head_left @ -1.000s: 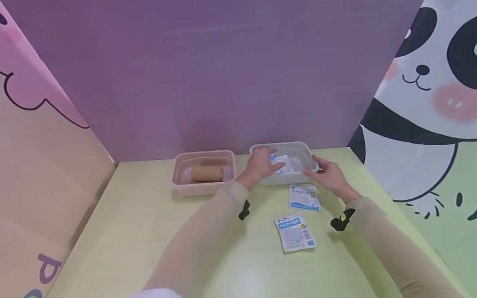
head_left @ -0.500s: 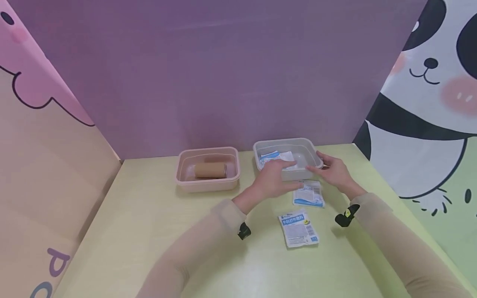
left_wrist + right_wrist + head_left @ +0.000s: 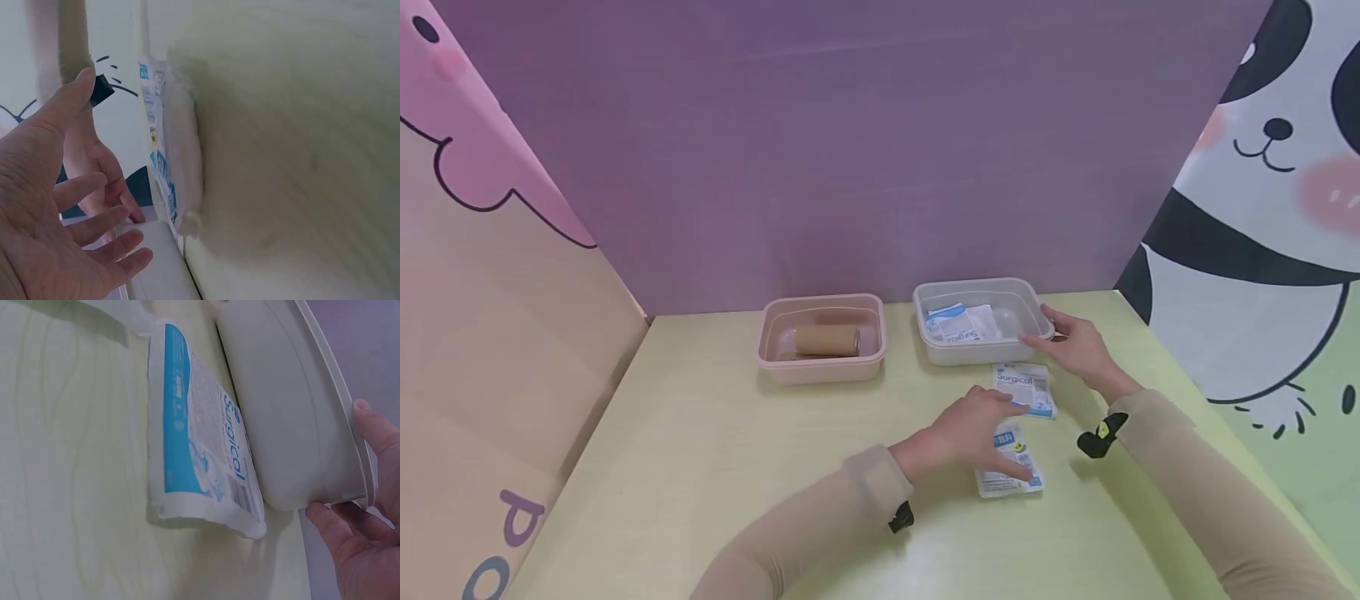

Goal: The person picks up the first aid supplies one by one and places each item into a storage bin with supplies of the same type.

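My left hand hangs over the nearer white-and-blue dressing packet, thumb and fingers spread and nothing in its grasp. The left wrist view shows this packet lying apart from the fingers. At the right end of a pale grey plastic box, my right hand grips the corner; in the right wrist view its fingers are at the rim and underside. A second packet, printed "Surgical", lies just in front of the box. More such packets lie inside the box.
Left of the grey box stands a pink plastic box with a brown cylinder lying in it. A purple panel rises behind both boxes. Cartoon-printed walls flank the pale yellow table.
My left hand has come out of the grey box and moved toward me, over the nearer packet. The right hand stays at the box's corner. The head view has shifted slightly.
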Demonstrator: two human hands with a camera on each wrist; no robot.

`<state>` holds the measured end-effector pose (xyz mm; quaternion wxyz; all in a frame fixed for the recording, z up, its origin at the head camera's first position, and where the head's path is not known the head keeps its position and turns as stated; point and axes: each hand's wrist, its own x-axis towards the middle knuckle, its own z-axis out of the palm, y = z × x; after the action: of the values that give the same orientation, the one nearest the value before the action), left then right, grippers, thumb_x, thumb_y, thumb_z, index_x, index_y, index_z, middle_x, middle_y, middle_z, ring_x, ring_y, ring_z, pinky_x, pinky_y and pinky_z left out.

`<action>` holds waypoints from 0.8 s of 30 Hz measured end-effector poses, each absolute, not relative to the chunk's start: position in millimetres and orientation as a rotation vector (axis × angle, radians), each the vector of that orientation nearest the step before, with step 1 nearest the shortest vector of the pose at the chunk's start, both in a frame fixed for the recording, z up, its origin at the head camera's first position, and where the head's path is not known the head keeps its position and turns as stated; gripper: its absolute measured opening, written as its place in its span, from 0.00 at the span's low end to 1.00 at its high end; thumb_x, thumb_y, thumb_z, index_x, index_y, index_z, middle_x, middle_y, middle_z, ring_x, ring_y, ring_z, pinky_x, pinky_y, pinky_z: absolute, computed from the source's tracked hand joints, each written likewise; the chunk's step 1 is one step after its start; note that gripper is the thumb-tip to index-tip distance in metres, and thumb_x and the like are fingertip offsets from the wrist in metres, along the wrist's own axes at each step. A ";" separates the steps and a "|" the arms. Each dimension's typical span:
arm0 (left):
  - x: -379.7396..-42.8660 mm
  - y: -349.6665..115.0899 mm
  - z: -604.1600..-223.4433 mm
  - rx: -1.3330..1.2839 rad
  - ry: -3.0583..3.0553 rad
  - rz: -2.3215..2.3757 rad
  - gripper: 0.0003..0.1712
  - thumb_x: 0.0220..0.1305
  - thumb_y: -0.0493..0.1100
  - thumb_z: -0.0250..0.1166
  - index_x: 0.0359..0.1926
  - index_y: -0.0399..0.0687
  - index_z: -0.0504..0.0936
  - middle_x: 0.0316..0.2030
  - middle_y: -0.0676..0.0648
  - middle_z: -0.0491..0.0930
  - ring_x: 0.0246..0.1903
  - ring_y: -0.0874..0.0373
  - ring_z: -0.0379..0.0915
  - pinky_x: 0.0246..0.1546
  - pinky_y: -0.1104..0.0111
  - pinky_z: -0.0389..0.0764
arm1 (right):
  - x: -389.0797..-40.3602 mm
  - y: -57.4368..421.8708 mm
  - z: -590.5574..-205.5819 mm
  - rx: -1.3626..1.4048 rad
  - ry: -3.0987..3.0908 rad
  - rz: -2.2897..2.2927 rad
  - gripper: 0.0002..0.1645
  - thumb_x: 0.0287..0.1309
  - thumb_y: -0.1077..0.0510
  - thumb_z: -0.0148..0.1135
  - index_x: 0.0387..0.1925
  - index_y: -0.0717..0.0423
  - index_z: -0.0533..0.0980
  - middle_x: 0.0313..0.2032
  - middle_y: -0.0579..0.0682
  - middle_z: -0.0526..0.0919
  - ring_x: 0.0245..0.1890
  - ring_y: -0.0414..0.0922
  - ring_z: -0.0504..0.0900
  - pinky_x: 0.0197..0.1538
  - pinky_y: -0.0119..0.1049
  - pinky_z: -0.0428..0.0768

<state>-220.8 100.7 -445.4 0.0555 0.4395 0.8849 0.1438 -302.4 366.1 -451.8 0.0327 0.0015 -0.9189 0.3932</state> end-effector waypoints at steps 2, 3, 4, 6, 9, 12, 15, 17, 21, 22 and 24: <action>-217.6 101.8 -445.4 1.338 2.689 0.404 0.53 0.54 0.76 0.76 0.76 0.63 0.74 0.76 0.52 0.73 0.73 0.52 0.70 0.67 0.68 0.78 | -302.4 365.9 -451.9 0.004 -2.826 1.218 0.59 0.67 0.34 0.69 0.84 0.56 0.53 0.78 0.69 0.65 0.69 0.67 0.78 0.41 0.13 0.73; -216.4 102.4 -445.6 1.342 2.692 0.394 0.53 0.54 0.76 0.75 0.76 0.63 0.74 0.76 0.53 0.73 0.72 0.53 0.71 0.66 0.69 0.78 | -302.6 366.1 -451.9 0.005 -2.825 1.221 0.59 0.68 0.34 0.69 0.84 0.56 0.53 0.78 0.69 0.65 0.69 0.67 0.77 0.41 0.13 0.73; -215.6 103.0 -446.0 1.345 2.695 0.386 0.53 0.53 0.76 0.76 0.76 0.64 0.75 0.75 0.54 0.74 0.71 0.54 0.71 0.66 0.70 0.78 | -302.7 366.1 -451.7 0.005 -2.821 1.221 0.59 0.67 0.34 0.69 0.84 0.56 0.53 0.78 0.69 0.65 0.69 0.67 0.78 0.41 0.13 0.73; -214.5 104.0 -446.7 1.354 2.697 0.371 0.53 0.53 0.77 0.76 0.76 0.64 0.75 0.74 0.56 0.75 0.71 0.56 0.71 0.65 0.71 0.77 | -303.0 366.3 -451.5 0.016 -2.811 1.227 0.58 0.68 0.35 0.69 0.84 0.57 0.54 0.78 0.70 0.65 0.70 0.67 0.77 0.41 0.13 0.73; -213.2 106.3 -448.6 1.375 2.699 0.330 0.54 0.51 0.78 0.75 0.76 0.64 0.75 0.74 0.58 0.75 0.70 0.57 0.72 0.63 0.73 0.76 | -302.6 366.8 -451.1 0.031 -2.795 1.243 0.57 0.68 0.37 0.70 0.84 0.58 0.54 0.77 0.71 0.65 0.70 0.68 0.77 0.41 0.13 0.74; -210.7 107.8 -449.6 1.359 2.694 0.283 0.55 0.50 0.79 0.75 0.76 0.66 0.74 0.74 0.58 0.75 0.68 0.58 0.72 0.60 0.73 0.77 | -302.2 367.5 -451.8 0.025 -2.803 1.242 0.57 0.68 0.36 0.69 0.84 0.57 0.53 0.78 0.70 0.64 0.69 0.68 0.77 0.41 0.13 0.73; -207.1 108.4 -450.8 1.320 2.685 0.255 0.55 0.48 0.80 0.76 0.76 0.70 0.73 0.75 0.57 0.73 0.68 0.56 0.71 0.59 0.70 0.79 | -302.0 368.3 -452.8 0.016 -2.823 1.230 0.58 0.68 0.34 0.69 0.85 0.55 0.52 0.79 0.70 0.63 0.69 0.67 0.78 0.41 0.13 0.72; -205.1 108.8 -452.5 1.306 2.678 0.238 0.55 0.48 0.80 0.76 0.76 0.71 0.73 0.76 0.56 0.72 0.69 0.56 0.71 0.61 0.67 0.80 | -302.2 368.3 -453.5 0.007 -2.829 1.223 0.59 0.67 0.33 0.69 0.85 0.54 0.52 0.79 0.69 0.63 0.69 0.66 0.78 0.43 0.14 0.72; -202.8 110.5 -454.9 1.312 2.668 0.212 0.55 0.47 0.79 0.78 0.75 0.71 0.75 0.76 0.56 0.73 0.71 0.55 0.70 0.62 0.67 0.79 | -302.9 367.4 -453.9 -0.006 -2.843 1.201 0.60 0.67 0.31 0.68 0.85 0.53 0.52 0.80 0.68 0.62 0.69 0.66 0.77 0.54 0.29 0.81; -202.6 110.8 -455.2 1.313 2.666 0.204 0.54 0.47 0.78 0.78 0.75 0.71 0.75 0.75 0.56 0.73 0.70 0.56 0.70 0.62 0.68 0.79 | -303.0 367.1 -453.9 -0.007 -2.846 1.201 0.60 0.67 0.31 0.68 0.85 0.53 0.52 0.80 0.68 0.62 0.70 0.66 0.77 0.57 0.36 0.83; -202.7 111.5 -456.0 1.316 2.664 0.195 0.53 0.47 0.78 0.79 0.74 0.70 0.76 0.73 0.57 0.75 0.67 0.59 0.71 0.59 0.70 0.78 | -303.3 366.6 -453.9 -0.007 -2.848 1.207 0.60 0.67 0.30 0.67 0.85 0.53 0.51 0.80 0.68 0.61 0.70 0.67 0.76 0.64 0.51 0.83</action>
<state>-202.7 111.5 -456.0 0.0818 0.4405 0.8916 0.0654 -303.3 366.6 -453.9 0.0243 -0.0023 -0.9204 0.3902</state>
